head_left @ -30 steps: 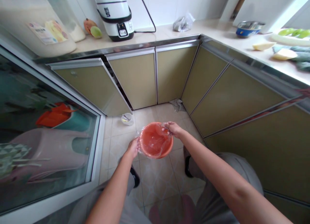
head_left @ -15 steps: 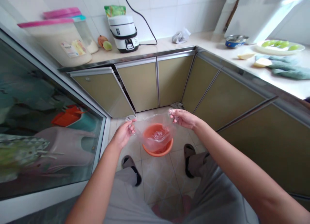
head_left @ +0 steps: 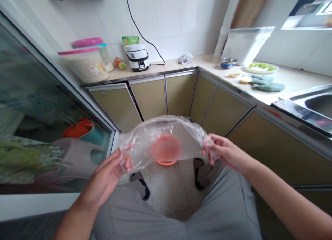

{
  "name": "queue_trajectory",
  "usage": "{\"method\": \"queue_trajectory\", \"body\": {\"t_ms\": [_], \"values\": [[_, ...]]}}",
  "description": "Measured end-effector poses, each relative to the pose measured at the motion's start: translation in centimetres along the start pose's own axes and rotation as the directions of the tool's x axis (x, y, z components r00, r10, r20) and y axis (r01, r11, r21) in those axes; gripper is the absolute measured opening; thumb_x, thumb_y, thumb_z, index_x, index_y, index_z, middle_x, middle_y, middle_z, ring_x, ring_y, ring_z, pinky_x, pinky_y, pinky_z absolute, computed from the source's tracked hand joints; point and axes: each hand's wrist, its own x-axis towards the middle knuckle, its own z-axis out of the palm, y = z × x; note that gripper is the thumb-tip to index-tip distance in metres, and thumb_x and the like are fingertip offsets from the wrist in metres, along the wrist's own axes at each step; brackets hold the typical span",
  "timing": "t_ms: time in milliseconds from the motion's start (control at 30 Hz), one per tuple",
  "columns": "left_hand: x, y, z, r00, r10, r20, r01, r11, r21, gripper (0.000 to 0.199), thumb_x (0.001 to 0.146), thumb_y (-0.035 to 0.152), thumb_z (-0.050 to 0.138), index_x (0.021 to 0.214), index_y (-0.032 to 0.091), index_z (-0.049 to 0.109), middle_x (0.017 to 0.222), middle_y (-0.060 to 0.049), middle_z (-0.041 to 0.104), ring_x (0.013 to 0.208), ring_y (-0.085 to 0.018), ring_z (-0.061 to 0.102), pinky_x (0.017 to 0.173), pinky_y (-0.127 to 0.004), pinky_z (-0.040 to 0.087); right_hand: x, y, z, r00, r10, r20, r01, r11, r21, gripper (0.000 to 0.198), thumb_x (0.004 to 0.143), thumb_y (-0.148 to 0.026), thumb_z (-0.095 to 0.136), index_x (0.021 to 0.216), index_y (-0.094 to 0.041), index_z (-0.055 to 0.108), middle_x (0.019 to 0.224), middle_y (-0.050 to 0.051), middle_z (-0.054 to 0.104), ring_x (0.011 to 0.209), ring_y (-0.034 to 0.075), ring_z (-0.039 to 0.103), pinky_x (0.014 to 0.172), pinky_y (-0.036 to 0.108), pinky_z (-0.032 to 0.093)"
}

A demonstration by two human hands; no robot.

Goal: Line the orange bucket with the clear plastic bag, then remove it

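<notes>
A clear plastic bag (head_left: 140,139) is stretched out between my two hands, its mouth spread wide. My left hand (head_left: 111,171) grips its left edge, with the film lying over the fingers. At the opposite edge, my right hand (head_left: 225,150) pinches the film between thumb and fingers. Below the bag, on the tiled floor, stands an orange basin (head_left: 166,163); most of it shows only blurred through the plastic, and its contents cannot be made out.
Cabinets (head_left: 147,98) line the corner under a counter holding a rice cooker (head_left: 137,58), a storage container (head_left: 83,67), a metal bowl (head_left: 228,63) and a plate of green fruit (head_left: 260,69). A sink (head_left: 319,103) is at right, a glass door (head_left: 57,129) at left. My feet flank the basin.
My hands have moved apart and closer to me, and the bag has spread much wider between them, covering more of the basin. The view has tilted up, bringing the sink into sight.
</notes>
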Motion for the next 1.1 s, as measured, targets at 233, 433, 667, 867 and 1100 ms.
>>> {"method": "queue_trajectory", "body": {"t_ms": [233, 433, 667, 867, 1100], "values": [[-8.1, -7.6, -0.4, 0.895, -0.431, 0.114, 0.412, 0.897, 0.156, 0.056, 0.078, 0.064, 0.079, 0.116, 0.023, 0.081, 0.067, -0.001, 0.052, 0.064, -0.018, 0.05, 0.075, -0.04, 0.055, -9.5, 10.1, 2.6, 0.865, 0.477, 0.154, -0.457, 0.877, -0.147, 0.061, 0.083, -0.077, 0.07, 0.095, -0.019, 0.055, 0.081, 0.004, 0.072, 0.044, 0.009, 0.06, 0.043, 0.019, 0.037], [-10.1, -6.3, -0.4, 0.762, -0.61, 0.218, 0.618, 0.786, 0.039, 0.055, 0.077, 0.06, 0.083, 0.12, 0.027, 0.078, 0.073, -0.001, 0.05, 0.062, -0.016, 0.046, 0.067, -0.043, 0.06, -12.3, 9.0, 2.6, 0.73, 0.595, 0.337, -0.634, 0.773, 0.009, 0.063, 0.084, -0.074, 0.071, 0.116, -0.022, 0.055, 0.079, 0.006, 0.075, 0.038, 0.012, 0.06, 0.037, 0.018, 0.034], [-3.1, -6.2, -0.8, 0.829, -0.531, 0.174, 0.555, 0.819, -0.146, 0.047, 0.08, 0.036, 0.084, 0.124, 0.021, 0.075, 0.083, -0.003, 0.06, 0.066, -0.015, 0.055, 0.064, -0.036, 0.06, -3.2, 7.4, -0.9, 0.858, 0.497, 0.131, -0.509, 0.857, 0.084, 0.048, 0.092, -0.043, 0.072, 0.132, -0.019, 0.06, 0.077, 0.003, 0.074, 0.04, 0.01, 0.056, 0.037, 0.019, 0.04], [7.2, -15.1, 0.3, 0.794, -0.582, 0.173, 0.597, 0.801, -0.045, 0.041, 0.077, 0.024, 0.083, 0.117, 0.017, 0.072, 0.077, 0.001, 0.06, 0.06, -0.01, 0.054, 0.063, -0.027, 0.055, 9.7, 16.6, -0.6, 0.806, 0.589, -0.061, -0.591, 0.807, -0.012, 0.018, 0.099, -0.026, 0.066, 0.113, -0.016, 0.066, 0.07, 0.001, 0.073, 0.04, 0.006, 0.046, 0.038, 0.017, 0.034], [13.7, -29.2, -0.2, 0.775, -0.612, -0.155, 0.58, 0.593, 0.558, 0.013, 0.094, 0.03, 0.061, 0.09, 0.017, 0.063, 0.064, 0.004, 0.052, 0.05, -0.01, 0.049, 0.048, -0.021, 0.035, 14.6, 29.6, 1.9, 0.67, 0.664, -0.333, -0.736, 0.534, -0.416, 0.018, 0.099, -0.019, 0.059, 0.082, -0.016, 0.063, 0.05, 0.002, 0.061, 0.032, 0.009, 0.039, 0.037, 0.02, 0.024]]}}
